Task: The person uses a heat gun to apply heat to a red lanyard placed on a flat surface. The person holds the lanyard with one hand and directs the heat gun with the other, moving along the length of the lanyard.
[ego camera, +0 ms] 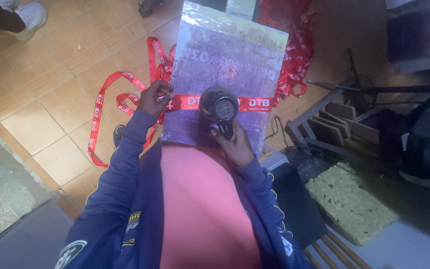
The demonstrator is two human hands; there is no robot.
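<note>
A red ribbon [187, 102] with white lettering lies stretched across a large flat panel [225, 65] wrapped in shiny clear film, which leans from the person's lap out over the tiled floor [41, 99]. The left hand [154, 98], at the panel's left edge, has its grip pinched closed on the ribbon, holding it taut. The right hand [235, 142], near the body, is clamped around the handle of a dark hair dryer [218, 105], whose nozzle points down at the ribbon's middle. The step in hand looks like heating the ribbon onto the film; the next move probably calls for sweeping the dryer along the band while keeping tension. More loose ribbon is heaped at the far right [294, 45] and trails on the floor at left. A yellow foam block [352, 199] and a wooden rack [339, 124] crowd the right side.
</note>
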